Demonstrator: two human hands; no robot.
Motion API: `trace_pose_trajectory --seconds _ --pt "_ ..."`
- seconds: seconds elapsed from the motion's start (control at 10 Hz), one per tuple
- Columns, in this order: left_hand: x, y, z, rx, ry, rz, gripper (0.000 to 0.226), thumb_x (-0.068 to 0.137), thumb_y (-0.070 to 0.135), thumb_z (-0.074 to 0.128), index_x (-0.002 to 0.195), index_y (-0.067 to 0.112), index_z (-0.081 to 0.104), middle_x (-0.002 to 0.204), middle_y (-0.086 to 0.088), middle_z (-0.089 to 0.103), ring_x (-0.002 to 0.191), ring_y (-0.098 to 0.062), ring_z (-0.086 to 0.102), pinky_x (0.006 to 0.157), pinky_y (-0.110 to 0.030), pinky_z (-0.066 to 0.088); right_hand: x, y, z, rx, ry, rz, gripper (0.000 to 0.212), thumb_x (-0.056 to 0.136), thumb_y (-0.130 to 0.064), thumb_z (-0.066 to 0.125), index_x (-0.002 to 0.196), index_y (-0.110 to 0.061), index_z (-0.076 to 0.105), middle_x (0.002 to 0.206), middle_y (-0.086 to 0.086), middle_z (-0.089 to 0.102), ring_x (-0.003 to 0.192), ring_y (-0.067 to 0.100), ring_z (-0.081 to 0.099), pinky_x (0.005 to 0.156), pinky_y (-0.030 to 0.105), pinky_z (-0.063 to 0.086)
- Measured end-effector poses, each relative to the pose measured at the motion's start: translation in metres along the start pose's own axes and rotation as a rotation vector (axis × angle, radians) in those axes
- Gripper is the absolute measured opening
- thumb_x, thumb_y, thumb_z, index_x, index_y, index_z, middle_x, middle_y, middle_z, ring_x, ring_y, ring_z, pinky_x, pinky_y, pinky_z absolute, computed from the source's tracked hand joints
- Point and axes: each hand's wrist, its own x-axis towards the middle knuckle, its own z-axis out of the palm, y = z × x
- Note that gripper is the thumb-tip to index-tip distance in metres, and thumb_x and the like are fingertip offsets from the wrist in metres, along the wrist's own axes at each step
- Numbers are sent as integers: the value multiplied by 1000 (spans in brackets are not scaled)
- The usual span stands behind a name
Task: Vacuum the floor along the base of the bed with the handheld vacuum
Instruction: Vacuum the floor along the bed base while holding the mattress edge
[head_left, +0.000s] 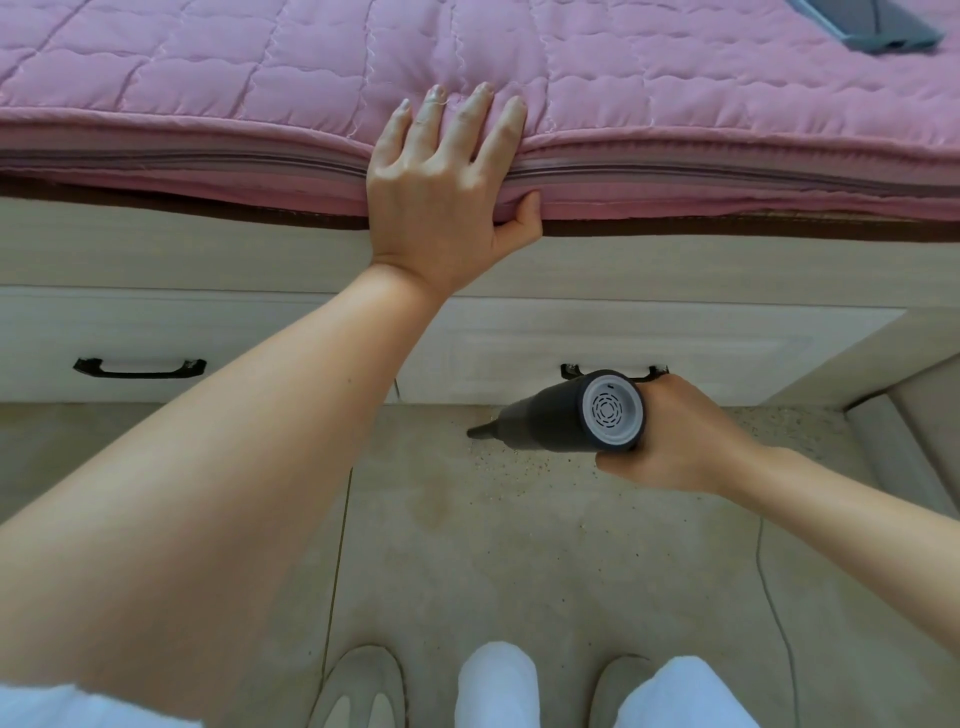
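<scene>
Furthest to the left of both hands, a black drawer handle (139, 367) is showing on the pale bed base (208, 249), low and well apart from the work. Moving right, the left hand (447, 176) is resting on the edge of the pink mattress (208, 78), fingers lying straight and spread over the quilted top while the thumb is hooking under the side seam; it seems to be bracing the person as they lean over. Below that hand and a little to its right, the handheld vacuum (566, 415) is pointing leftward, its narrow nozzle (480, 431) sitting at or just above the floor (467, 571) close to the bed base. The right hand (680, 441) is wrapping its fingers round the vacuum's body from the far side, holding it firmly, its pale vented rear cap facing the camera. A scatter of fine crumbs (519, 460) is lying just beneath and beside the nozzle, and more grit is trailing along the base to the right of the right hand.

The sweeping step looks under way, with debris remaining. The next move probably calls for keeping the nozzle low and drawing it steadily through the crumbs, then working back rightward along the base.
</scene>
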Motion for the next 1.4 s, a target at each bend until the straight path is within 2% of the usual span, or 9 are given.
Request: trace_pose_trajectory --seconds 0.2,0.3,0.4,0.6,0.8,1.0,1.2,1.3,1.4 --pt "0 0 1 -7 22 -2 57 85 51 46 130 19 61 130 -6 62 120 -35 58 103 -48 44 10 -2 9 77 -4 93 23 59 -36 61 65 -44 41 47 -14 47 47 8 48 54 35 49" --pt "0 0 2 -4 39 -4 56 85 51 47 129 19 62 129 -5 63 119 -34 59 102 -49 45 15 -8 9 86 -35 57 29 60 -34 65 63 -52 42 46 -19 48 43 5 45 43 22 34" --pt "0 0 3 -5 51 0 56 84 51 48 128 19 63 128 -5 64 118 -35 59 102 -49 45 17 -11 8 77 -50 42 30 63 -32 67 62 -46 40 46 -16 46 45 7 47 44 20 30" --pt "0 0 3 0 58 1 56 84 51 48 128 19 63 128 -5 64 118 -35 59 101 -49 46 12 -12 3 38 -66 20 31 62 -30 67 63 -42 37 51 -14 48 50 8 49 45 29 40" --pt "-1 1 2 1 59 2 56 84 51 48 128 19 63 128 -5 64 118 -35 60 101 -49 46 4 -6 -1 54 -45 33 18 57 -38 55 61 -38 38 50 -10 48 50 14 47 59 43 50" --pt "0 0 1 1 40 3 57 85 51 46 130 19 61 130 -5 63 119 -35 58 102 -49 45 9 -3 0 67 -31 47 23 61 -28 60 60 -31 38 45 -6 42 44 14 39 46 40 41" --pt "-1 1 2 5 44 -2 57 85 51 47 129 20 61 129 -5 63 119 -34 59 102 -48 45 6 -3 0 37 -64 33 14 60 -36 56 69 -35 45 55 -8 54 53 14 52 55 40 50" --pt "0 1 2 11 56 5 56 85 51 48 129 19 62 128 -5 64 118 -34 59 102 -49 45 -2 -2 -3 61 -64 21 26 59 -35 56 82 -25 56 67 -2 62 64 22 59 56 40 51" --pt "-1 1 2 11 58 0 56 85 51 48 129 20 62 129 -5 64 118 -34 59 102 -48 45 -11 -2 -9 87 -58 4 18 58 -29 60 73 -31 51 62 -6 58 57 11 54 50 29 47"
